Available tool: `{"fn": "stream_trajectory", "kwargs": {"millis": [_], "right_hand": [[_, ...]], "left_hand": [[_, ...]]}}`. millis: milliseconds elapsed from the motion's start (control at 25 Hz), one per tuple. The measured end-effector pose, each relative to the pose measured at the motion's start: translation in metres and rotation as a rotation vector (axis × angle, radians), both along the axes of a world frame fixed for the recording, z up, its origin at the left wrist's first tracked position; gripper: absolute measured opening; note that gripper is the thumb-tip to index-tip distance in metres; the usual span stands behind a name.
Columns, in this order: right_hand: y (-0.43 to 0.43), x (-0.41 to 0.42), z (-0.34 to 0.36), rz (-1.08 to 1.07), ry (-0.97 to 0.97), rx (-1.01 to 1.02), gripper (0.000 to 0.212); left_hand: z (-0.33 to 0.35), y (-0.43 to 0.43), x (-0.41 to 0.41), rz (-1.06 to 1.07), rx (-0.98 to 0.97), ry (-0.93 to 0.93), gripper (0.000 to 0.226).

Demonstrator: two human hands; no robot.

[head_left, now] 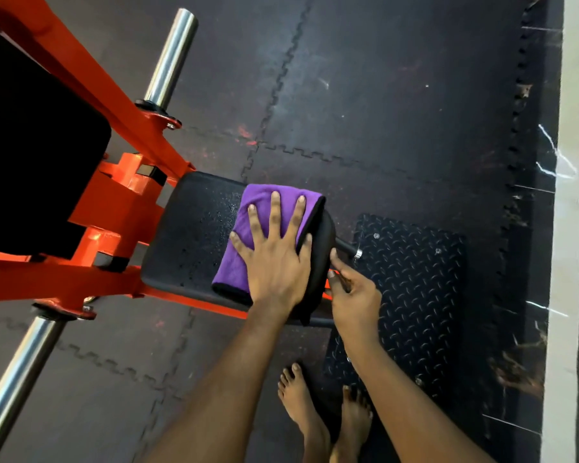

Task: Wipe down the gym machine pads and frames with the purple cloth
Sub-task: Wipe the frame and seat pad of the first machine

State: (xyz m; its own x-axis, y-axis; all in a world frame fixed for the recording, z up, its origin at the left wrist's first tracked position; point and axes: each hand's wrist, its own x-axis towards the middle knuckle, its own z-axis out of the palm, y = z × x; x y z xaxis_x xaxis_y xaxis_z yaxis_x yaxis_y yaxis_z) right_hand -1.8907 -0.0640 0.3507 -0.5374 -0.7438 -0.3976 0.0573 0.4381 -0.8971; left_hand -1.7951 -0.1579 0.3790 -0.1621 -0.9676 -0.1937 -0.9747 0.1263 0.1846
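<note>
Single head view, steep downward look, close above seat pad (188,235), floor (381,95) beyond.

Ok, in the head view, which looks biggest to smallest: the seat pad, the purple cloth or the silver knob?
Largest: seat pad.
Next: purple cloth, partly covered by the left hand.
Smallest: silver knob.

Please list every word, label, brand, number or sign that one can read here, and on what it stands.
None: no readable text shows on the frame, pad, cloth, footplate, floor mats, or the bar that the right hand grips.
</note>
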Motion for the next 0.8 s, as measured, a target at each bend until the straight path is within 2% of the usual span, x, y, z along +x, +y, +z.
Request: {"fn": "stream_trajectory", "kwargs": {"millis": [240,400,520,640,800], "right_hand": [[0.002,0.007,0.008,0.016,0.104,-0.022,0.033],[0.002,0.005,-0.001,0.02,0.118,-0.014,0.027],[0.002,0.003,-0.004,0.024,0.139,-0.023,0.032],[0.002,0.002,-0.003,0.035,0.111,-0.015,0.033],[0.002,0.001,0.002,0.026,0.05,0.043,0.03]], "left_hand": [[0.011,0.076,0.036,-0.111,0.018,-0.045,0.065],[0.014,0.031,0.014,-0.208,0.056,-0.021,0.06],[0.01,-0.024,-0.019,-0.281,0.084,-0.002,0.058],[0.004,-0.03,-0.025,-0.222,0.019,-0.024,0.057],[0.01,0.043,0.009,-0.156,-0.01,0.026,0.065]]}}
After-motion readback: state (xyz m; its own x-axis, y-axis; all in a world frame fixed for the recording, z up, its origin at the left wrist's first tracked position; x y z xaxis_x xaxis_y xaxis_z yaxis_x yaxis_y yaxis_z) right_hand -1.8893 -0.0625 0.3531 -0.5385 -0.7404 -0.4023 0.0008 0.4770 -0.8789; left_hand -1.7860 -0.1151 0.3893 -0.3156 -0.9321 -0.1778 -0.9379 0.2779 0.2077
